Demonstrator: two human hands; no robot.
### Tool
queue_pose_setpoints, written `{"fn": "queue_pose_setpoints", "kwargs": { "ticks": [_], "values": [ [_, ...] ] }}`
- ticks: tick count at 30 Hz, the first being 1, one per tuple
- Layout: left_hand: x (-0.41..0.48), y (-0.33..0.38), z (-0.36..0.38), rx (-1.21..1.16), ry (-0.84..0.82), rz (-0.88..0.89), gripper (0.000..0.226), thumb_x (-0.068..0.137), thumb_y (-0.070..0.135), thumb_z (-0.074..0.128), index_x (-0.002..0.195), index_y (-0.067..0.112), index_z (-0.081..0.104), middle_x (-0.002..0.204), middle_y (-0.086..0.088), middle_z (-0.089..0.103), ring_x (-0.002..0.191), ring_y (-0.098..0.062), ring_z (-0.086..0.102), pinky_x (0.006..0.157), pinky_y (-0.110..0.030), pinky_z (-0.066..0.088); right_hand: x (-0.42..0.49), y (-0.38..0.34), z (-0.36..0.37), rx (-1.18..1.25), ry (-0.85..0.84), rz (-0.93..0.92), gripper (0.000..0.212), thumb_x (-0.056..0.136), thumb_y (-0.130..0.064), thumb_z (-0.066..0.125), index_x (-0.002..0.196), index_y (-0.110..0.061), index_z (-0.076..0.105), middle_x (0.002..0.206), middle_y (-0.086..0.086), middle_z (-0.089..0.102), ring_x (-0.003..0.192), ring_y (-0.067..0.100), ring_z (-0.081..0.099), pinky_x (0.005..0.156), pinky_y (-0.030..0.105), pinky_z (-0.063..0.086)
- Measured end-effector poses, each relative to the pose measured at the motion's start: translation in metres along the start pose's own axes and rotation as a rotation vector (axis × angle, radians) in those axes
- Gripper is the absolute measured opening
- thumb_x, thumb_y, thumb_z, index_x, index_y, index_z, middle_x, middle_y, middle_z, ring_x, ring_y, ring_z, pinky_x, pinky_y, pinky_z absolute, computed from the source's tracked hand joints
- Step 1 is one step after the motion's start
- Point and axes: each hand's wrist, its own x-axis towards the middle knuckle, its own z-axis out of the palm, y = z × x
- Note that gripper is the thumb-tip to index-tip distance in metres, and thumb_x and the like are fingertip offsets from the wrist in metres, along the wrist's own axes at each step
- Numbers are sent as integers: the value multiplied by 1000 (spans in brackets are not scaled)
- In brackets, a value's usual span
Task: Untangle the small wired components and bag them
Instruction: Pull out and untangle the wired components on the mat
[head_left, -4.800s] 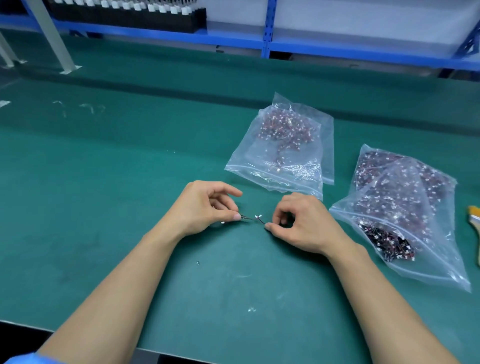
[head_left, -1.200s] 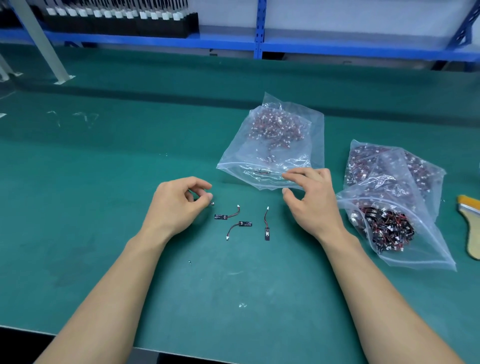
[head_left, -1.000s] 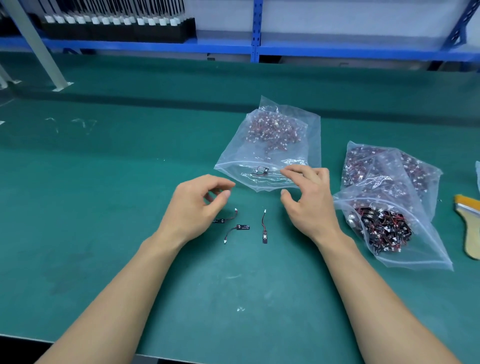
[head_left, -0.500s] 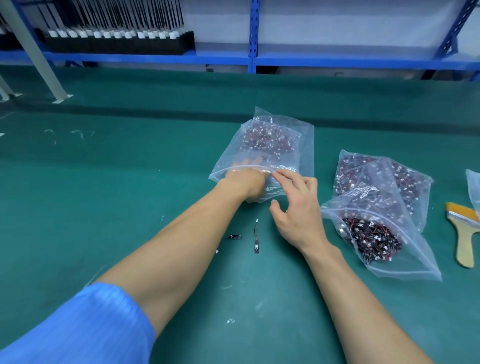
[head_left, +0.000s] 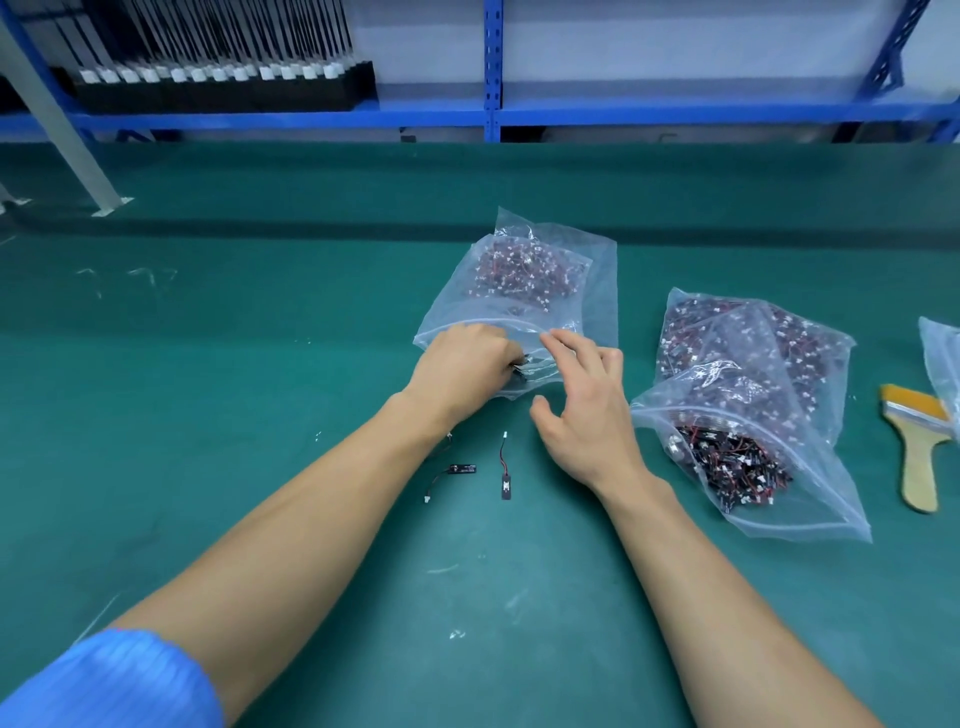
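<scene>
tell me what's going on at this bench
A person is bagging small wired components. The left hand holds a wired component at the mouth of the clear zip bag, while the right hand rests straight fingers on the bag's lip. Two loose components lie on the green mat just short of that bag, not yet bagged. A bag of tangled components lies to the right.
</scene>
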Motion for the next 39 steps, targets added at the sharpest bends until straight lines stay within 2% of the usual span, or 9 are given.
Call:
{"fn": "queue_pose_setpoints", "kwargs": {
  "ticks": [4,8,10,13,19,24,28,32,39],
  "values": [
    [-29,-5,-11,-352,319,-62,15,86,8,73,97,14,81,88,-3,78,79,-24,72,74,-32,55,0,0,-1,10,-13,7,64,82,-10,63,144,-11,50,144,-4,48,123,19,33,104,27,35],
    [-58,-24,-17,-720,367,-319,15,81,11,82,92,21,82,84,13,77,73,-1,71,76,-17,55,0,0,-1,12,-28,17,59,84,-10,64,142,-13,53,142,-6,50,123,18,34,101,25,34],
    [-72,-34,-18,-886,394,-404,21,80,10,82,90,29,80,81,18,76,74,0,72,76,-12,54,0,1,-2,11,-38,24,55,85,-11,64,139,-15,56,140,-8,50,123,17,35,99,25,34],
    [-88,-43,-16,-1063,444,-501,23,82,6,80,88,28,78,79,10,77,73,-6,73,75,-15,55,-1,1,-2,12,-52,21,46,87,-13,66,132,-17,63,138,-8,52,120,17,36,99,26,35],
    [-100,-53,-14,-1220,449,-560,18,83,4,79,89,21,78,76,-2,77,74,-14,73,72,-21,57,0,-1,-2,-63,-95,43,30,95,-27,65,123,-20,72,145,-3,50,122,24,33,112,41,33],
    [-100,-48,-19,-1334,467,-526,19,83,1,77,88,20,79,77,-3,77,76,-15,74,71,-19,56,1,-13,-7,-10,3,18,19,93,-21,68,110,-21,77,137,1,55,121,26,36,109,48,35],
    [-98,-30,-18,-1433,389,-462,19,83,-1,76,88,17,78,77,-5,77,74,-16,74,71,-20,57,-2,-27,-8,90,38,-58,16,90,-29,66,96,-23,79,126,-3,59,114,17,36,104,45,38],
    [-99,-21,-17,-1501,294,-395,25,84,-1,75,84,24,80,80,-7,77,75,-17,74,71,-22,57,-5,-40,-8,155,-26,-79,21,89,-37,66,100,-24,79,126,-6,59,116,16,36,106,40,36],
    [-99,-13,-15,-1516,215,-367,24,85,1,75,86,24,80,83,-5,77,77,-20,75,71,-24,58,-8,-44,-7,219,-64,-96,4,88,-22,77,85,-20,77,117,-8,62,115,19,39,104,51,36]
  ]
}}
